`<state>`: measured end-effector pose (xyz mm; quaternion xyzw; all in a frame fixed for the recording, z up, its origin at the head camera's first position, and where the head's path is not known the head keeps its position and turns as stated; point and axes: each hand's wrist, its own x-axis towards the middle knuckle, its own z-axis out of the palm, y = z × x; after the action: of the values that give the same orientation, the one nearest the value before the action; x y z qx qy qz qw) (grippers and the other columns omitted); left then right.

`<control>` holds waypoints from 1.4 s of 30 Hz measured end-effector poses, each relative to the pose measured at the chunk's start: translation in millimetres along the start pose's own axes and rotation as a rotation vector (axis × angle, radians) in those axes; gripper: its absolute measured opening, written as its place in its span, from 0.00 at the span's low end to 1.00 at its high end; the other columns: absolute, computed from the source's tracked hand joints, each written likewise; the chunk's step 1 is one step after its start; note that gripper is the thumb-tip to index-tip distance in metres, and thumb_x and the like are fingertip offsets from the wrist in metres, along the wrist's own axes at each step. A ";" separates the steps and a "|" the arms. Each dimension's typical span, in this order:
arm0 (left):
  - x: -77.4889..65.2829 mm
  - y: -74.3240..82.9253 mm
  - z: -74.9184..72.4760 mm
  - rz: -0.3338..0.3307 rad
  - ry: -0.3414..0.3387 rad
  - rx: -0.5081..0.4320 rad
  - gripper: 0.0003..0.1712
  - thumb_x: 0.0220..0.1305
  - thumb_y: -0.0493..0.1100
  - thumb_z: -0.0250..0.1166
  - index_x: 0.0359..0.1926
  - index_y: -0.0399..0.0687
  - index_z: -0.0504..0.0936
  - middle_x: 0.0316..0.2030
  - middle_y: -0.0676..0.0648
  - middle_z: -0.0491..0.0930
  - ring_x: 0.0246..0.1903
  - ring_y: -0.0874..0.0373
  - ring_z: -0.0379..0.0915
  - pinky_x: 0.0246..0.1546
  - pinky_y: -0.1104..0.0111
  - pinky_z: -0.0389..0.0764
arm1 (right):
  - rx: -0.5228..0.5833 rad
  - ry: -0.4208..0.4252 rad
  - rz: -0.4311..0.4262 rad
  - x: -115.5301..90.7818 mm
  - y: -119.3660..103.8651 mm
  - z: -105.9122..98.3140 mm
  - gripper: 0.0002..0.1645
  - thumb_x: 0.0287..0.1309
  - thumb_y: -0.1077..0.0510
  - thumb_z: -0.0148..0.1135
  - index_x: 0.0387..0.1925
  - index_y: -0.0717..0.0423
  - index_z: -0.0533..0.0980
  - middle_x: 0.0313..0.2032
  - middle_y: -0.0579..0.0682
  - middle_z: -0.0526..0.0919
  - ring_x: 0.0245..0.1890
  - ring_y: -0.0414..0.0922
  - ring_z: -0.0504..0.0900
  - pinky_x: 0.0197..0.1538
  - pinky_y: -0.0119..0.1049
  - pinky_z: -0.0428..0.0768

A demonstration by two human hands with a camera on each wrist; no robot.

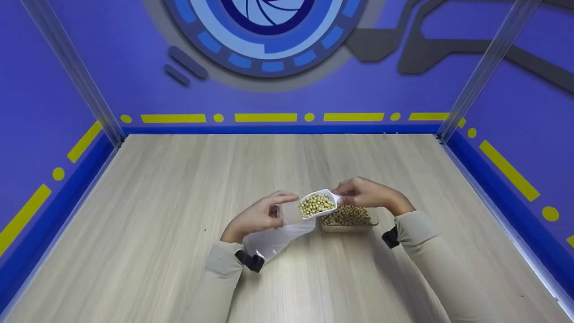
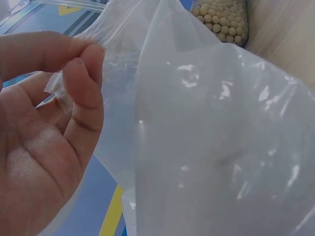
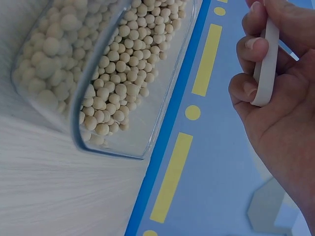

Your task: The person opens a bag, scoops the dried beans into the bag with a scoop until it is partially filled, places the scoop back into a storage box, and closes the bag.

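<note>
My left hand (image 1: 258,217) pinches the zip edge of a clear plastic bag (image 2: 221,128) between thumb and fingers, and the bag hangs below it. My right hand (image 1: 370,194) grips the handle of a white scoop (image 3: 268,64), fingers curled round it. Pale round beans (image 1: 316,205) fill the scoop, which is held at the bag's upper edge, close to the left fingertips. Under the right hand stands a clear container (image 3: 133,142) with many more of these beans. Part of its rim is hidden behind the scoop in the head view.
A light wood table (image 1: 157,202) lies under everything. Blue panels (image 1: 287,101) with yellow markings enclose its back and sides, with metal posts (image 1: 489,67) at the corners. Each sleeve has a black wrist mount (image 1: 250,260) at the cuff.
</note>
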<state>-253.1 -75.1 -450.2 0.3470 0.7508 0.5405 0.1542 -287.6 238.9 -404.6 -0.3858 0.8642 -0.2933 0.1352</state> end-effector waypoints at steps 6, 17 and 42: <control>-0.1 -1.8 -0.7 0.001 -0.005 0.011 0.38 0.51 0.25 0.57 0.67 0.37 0.67 0.64 0.40 0.66 0.27 0.63 0.65 0.29 0.76 0.71 | 0.004 -0.005 0.004 0.3 -0.1 0.0 0.13 0.59 0.65 0.59 0.45 0.61 0.83 0.37 0.53 0.85 0.33 0.39 0.74 0.38 0.30 0.74; 0.0 -1.5 -1.2 -0.004 -0.008 0.006 0.38 0.50 0.25 0.57 0.67 0.37 0.67 0.64 0.40 0.66 0.27 0.64 0.65 0.29 0.76 0.71 | -0.019 -0.010 -0.001 1.5 -2.5 -2.3 0.12 0.60 0.65 0.58 0.44 0.61 0.83 0.37 0.53 0.85 0.33 0.39 0.73 0.38 0.30 0.74; 1.2 -2.8 1.1 -0.025 -0.012 -0.015 0.38 0.51 0.25 0.57 0.66 0.38 0.68 0.64 0.41 0.66 0.27 0.64 0.65 0.28 0.77 0.71 | -0.049 -0.045 0.013 4.4 -10.3 -4.4 0.13 0.58 0.65 0.60 0.44 0.62 0.83 0.30 0.51 0.82 0.27 0.36 0.71 0.31 0.28 0.73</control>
<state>-254.3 -74.0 -453.0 0.3395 0.7502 0.5419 0.1682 -286.5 231.9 -394.9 -0.3896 0.8705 -0.2623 0.1469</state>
